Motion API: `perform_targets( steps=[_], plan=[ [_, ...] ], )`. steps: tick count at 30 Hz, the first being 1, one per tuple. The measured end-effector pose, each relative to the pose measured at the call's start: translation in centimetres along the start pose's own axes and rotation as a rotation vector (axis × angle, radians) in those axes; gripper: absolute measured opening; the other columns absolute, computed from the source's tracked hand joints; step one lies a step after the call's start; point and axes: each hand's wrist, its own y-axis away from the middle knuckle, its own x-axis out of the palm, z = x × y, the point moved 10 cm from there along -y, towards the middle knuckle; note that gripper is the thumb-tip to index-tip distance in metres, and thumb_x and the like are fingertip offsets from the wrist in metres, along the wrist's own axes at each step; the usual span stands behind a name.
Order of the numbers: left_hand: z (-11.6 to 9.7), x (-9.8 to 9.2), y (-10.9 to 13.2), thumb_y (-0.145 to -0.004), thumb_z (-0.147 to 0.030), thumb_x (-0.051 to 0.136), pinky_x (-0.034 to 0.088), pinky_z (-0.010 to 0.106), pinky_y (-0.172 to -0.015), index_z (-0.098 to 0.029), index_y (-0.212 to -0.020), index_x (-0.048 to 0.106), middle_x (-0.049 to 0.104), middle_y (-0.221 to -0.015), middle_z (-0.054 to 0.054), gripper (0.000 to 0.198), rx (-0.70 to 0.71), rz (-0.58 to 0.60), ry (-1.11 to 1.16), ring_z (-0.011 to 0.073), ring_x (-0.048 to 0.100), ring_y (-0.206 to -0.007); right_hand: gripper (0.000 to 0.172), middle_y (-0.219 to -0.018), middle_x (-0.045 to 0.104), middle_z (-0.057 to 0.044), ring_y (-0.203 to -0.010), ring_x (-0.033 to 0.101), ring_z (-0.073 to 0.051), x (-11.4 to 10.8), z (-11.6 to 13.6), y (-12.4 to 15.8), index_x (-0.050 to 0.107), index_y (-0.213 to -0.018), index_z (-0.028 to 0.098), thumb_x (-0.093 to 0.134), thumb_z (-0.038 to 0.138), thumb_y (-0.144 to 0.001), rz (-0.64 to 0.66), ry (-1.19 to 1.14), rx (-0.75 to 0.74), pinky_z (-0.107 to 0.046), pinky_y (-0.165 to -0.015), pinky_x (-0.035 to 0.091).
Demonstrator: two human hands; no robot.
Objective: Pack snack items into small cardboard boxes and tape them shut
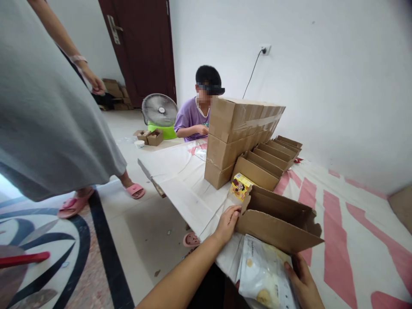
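An open cardboard box (280,229) stands near me on the cloth-covered table, its inside dark. My left hand (228,221) has its fingers closed on the box's left end. White pouches (264,272) with pale round prints lie in front of the box, and my right hand (302,279) grips their right edge with the thumb on top. Just behind the open box is a small yellow carton (240,187). Farther back, a row of open cardboard boxes (260,167) stands beside stacked, taped boxes (225,141).
Across the table sits a person in a purple shirt (189,116). At the left, another person in a grey dress (58,120) stands on the floor. A fan (160,110) and small boxes (155,137) are beyond the table (180,184).
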Motion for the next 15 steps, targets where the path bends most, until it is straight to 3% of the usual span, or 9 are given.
perform_targets(
  steps=[3,5,7,9,12,15],
  plan=[
    [1.2,0.9,-0.2,-0.084,-0.074,0.039,0.04,0.049,-0.108,-0.017,-0.144,0.041,0.046,-0.147,0.018,0.082,-0.015,0.099,0.086,0.032,0.044,-0.135,0.072,-0.127,0.061,-0.012,-0.113,0.06,-0.031,-1.9,-0.8,0.8,0.049,-0.127,0.021,0.069,0.061,-0.07,-0.09,0.013,0.104,-0.044,-0.096,0.049],
    [1.9,1.7,-0.4,-0.071,-0.084,0.045,0.034,0.051,-0.112,-0.018,-0.151,0.025,0.03,-0.156,0.02,0.106,-0.021,0.182,0.133,0.0349,0.032,-0.143,0.072,-0.103,0.07,-0.01,-0.086,0.068,-0.029,-2.5,-1.6,1.5,0.053,-0.122,0.019,0.071,0.061,-0.066,-0.09,0.006,0.177,-0.042,-0.075,0.055],
    [2.1,2.5,-0.6,-0.059,-0.084,0.061,0.025,0.051,-0.116,-0.018,-0.154,0.016,0.022,-0.159,0.021,0.123,-0.021,0.258,0.161,0.0358,0.024,-0.146,0.067,-0.08,0.071,-0.005,-0.068,0.068,-0.026,-1.6,-1.8,2.2,0.059,-0.116,0.018,0.073,0.06,-0.065,0.019,-0.054,0.208,-0.041,-0.064,0.055],
    [1.8,3.0,-0.6,-0.05,-0.074,0.076,0.019,0.05,-0.118,-0.02,-0.154,0.011,0.021,-0.159,0.021,0.134,-0.018,0.313,0.174,0.0355,0.022,-0.146,0.061,-0.076,0.071,-0.006,-0.07,0.069,-0.028,0.1,-1.3,2.8,0.064,-0.108,0.018,0.077,0.057,-0.062,0.168,-0.138,0.199,-0.043,-0.07,0.056],
    [1.3,3.2,-0.1,-0.052,-0.059,0.085,0.019,0.051,-0.118,-0.022,-0.154,0.01,0.032,-0.155,0.021,0.132,-0.03,0.358,0.173,0.0342,0.03,-0.144,0.056,-0.088,0.074,-0.011,-0.085,0.07,-0.032,1.5,0.2,3.4,0.068,-0.097,0.018,0.082,0.052,-0.055,0.283,-0.197,0.153,-0.045,-0.08,0.054],
    [1.1,3.3,0.5,-0.065,-0.047,0.082,0.029,0.05,-0.114,-0.024,-0.151,0.023,0.045,-0.147,0.018,0.108,-0.052,0.385,0.151,0.032,0.039,-0.139,0.041,-0.076,0.071,-0.008,-0.073,0.067,-0.027,-0.6,2.4,3.3,0.069,-0.079,0.018,0.079,0.053,-0.059,0.162,-0.115,0.059,-0.038,-0.068,0.054]
  ],
)
